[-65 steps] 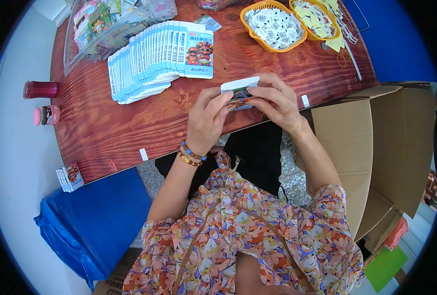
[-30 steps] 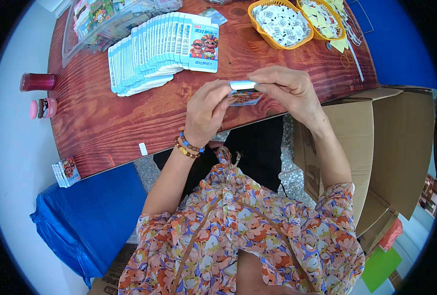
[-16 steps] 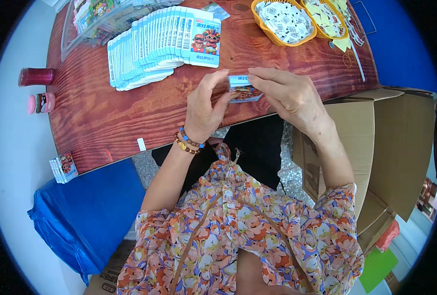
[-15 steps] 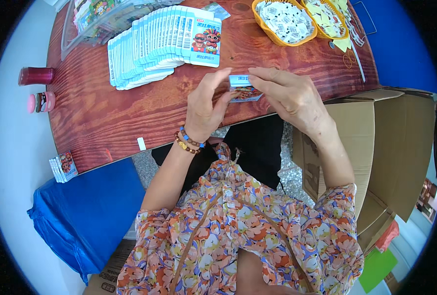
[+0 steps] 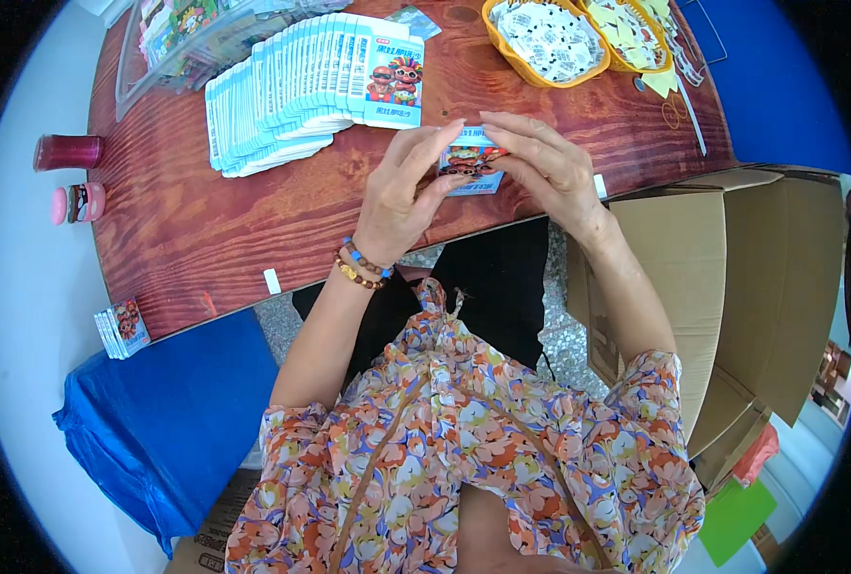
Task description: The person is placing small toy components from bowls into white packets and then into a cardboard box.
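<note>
A small light-blue cardboard box (image 5: 470, 165) with cartoon figures printed on it is held near the front edge of the wooden table. Its left side is pinched between the thumb and fingers of my left hand (image 5: 401, 191), which wears beaded bracelets. My right hand (image 5: 547, 170) grips the right side, thumb low and fingers along the top. Fingertips cover both ends of the box, so what is inside cannot be seen. Just behind lies a long fanned row of flat light-blue cartons (image 5: 291, 86) with the same kind of picture.
A clear plastic bin (image 5: 181, 62) of colourful packets stands at the back left. Yellow baskets (image 5: 602, 59) of small tags and papers are at the back right. Jars (image 5: 66, 151) sit on the left edge. A large open cardboard box (image 5: 669, 287) stands beside me on the right.
My right hand has come down and inward, its fingers now closed onto the box. The box shows more of its printed face. A white slip by my right wrist has come into view.
</note>
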A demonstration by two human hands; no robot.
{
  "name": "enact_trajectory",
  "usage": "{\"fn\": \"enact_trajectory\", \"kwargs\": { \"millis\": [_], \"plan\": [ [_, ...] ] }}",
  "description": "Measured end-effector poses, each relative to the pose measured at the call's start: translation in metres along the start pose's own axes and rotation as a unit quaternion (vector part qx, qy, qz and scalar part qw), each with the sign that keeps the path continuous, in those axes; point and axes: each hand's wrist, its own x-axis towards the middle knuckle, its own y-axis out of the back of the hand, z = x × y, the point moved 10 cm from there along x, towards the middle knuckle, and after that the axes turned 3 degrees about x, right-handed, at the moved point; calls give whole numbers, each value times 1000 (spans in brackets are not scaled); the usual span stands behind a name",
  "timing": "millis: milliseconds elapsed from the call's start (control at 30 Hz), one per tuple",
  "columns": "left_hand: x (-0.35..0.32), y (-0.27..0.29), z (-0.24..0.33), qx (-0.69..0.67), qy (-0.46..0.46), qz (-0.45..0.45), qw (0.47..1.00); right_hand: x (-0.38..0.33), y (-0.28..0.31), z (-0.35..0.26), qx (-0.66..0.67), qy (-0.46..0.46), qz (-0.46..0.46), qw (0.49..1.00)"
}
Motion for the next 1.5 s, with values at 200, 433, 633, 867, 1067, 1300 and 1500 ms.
{"fn": "enact_trajectory", "kwargs": {
  "millis": [200, 433, 633, 867, 1067, 1300, 1500],
  "plan": [
    [-10, 17, -20, -65, 39, -5, 997, 17, -19, 1, 82, -10, -44, 996],
    [-37, 72, 13, 40, 102, 15, 994, 22, -67, -13, 198, -117, -43, 972],
    [-117, 286, 26, 553, 202, 99, 802, 38, -149, -42, 214, -107, -126, 963],
    [-194, 421, -15, 716, 262, 72, 643, 50, -163, -55, 188, -64, -176, 964],
    [-198, 439, -35, 758, 267, 56, 593, 45, -174, -59, 161, -58, -240, 956],
    [-186, 423, -35, 739, 286, 76, 605, 79, -97, -33, -92, 0, -10, 996],
    [-132, 314, -13, 590, 118, 98, 793, 75, -117, 19, -191, 7, -78, 979]
  ]
}}
